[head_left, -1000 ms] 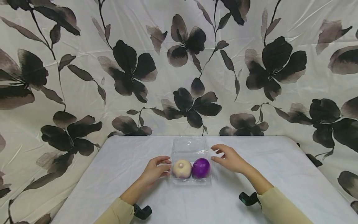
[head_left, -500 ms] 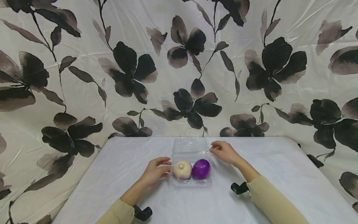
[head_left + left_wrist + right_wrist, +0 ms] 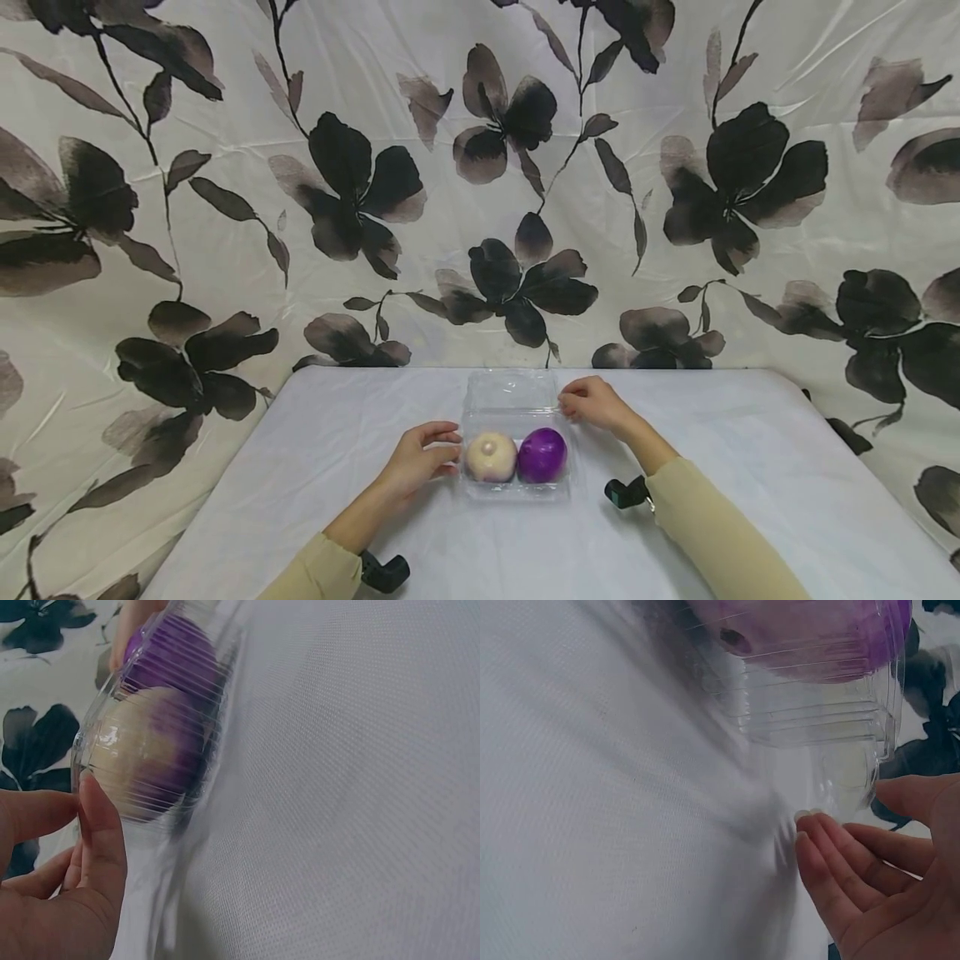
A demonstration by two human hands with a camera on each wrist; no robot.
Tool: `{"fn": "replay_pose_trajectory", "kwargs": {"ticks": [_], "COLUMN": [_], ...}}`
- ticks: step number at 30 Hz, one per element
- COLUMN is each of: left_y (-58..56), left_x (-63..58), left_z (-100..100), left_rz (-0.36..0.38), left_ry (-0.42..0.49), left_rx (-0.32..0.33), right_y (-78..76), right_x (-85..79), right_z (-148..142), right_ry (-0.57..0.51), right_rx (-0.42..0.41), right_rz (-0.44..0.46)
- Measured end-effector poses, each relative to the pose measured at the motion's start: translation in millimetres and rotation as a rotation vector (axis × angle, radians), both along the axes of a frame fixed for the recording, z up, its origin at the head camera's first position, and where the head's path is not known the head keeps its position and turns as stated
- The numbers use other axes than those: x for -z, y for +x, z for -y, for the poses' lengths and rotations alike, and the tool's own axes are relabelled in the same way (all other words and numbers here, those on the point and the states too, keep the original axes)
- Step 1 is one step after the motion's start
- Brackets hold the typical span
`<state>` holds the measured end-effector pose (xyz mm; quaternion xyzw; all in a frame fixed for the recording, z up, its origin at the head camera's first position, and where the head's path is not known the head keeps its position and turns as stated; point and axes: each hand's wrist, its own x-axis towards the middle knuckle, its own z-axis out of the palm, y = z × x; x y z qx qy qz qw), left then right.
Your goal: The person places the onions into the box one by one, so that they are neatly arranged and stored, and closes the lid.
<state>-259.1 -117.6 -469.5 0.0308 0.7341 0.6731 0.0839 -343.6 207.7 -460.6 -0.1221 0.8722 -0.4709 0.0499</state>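
A clear plastic clamshell box (image 3: pixel 517 493) stands on the table with its lid (image 3: pixel 512 390) folded back. Inside sit two round turnip-like vegetables side by side: a cream one with a nub on top (image 3: pixel 491 457) and a glossy purple one (image 3: pixel 542 456). In the left wrist view, the cream one (image 3: pixel 142 754) has a purple side. My left hand (image 3: pixel 420 457) pinches the box's left rim between thumb and finger. At the right edge of the raised lid is my right hand (image 3: pixel 595 402); its thumb (image 3: pixel 911 796) is against the plastic, with its fingers (image 3: pixel 840 859) slightly bent below, apart from the thumb.
A white cloth covers the table (image 3: pixel 337 400). Behind it hangs a white curtain (image 3: pixel 517 192) with dark flowers. Black wrist devices sit at the left sleeve (image 3: pixel 385 572) and the right sleeve (image 3: pixel 627 493).
My right hand has moved left and slightly back, up to the lid's right edge, its fingers drawing closer together. My left hand and the box have hardly moved.
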Motion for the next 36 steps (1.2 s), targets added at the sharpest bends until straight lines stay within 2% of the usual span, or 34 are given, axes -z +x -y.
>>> {"fn": "replay_pose_trajectory", "kwargs": {"ticks": [11,21,36], "left_y": [-0.3,-0.9,1.7], "left_x": [1.3,2.0,-1.7], "left_z": [0,1,1], "left_rz": [0.005,-0.002,0.014], "left_ry": [0.022,0.010,-0.012], "left_rx": [0.009,0.006,0.004], "right_y": [-0.5,3.2,8.5], "right_x": [0.7,-8.5,-17.1], "right_z": [3,3,1], "right_ry": [-0.029,-0.010,-0.014], "right_rx": [-0.005,0.036,0.019], "right_rz": [0.018,-0.136,-0.241]}}
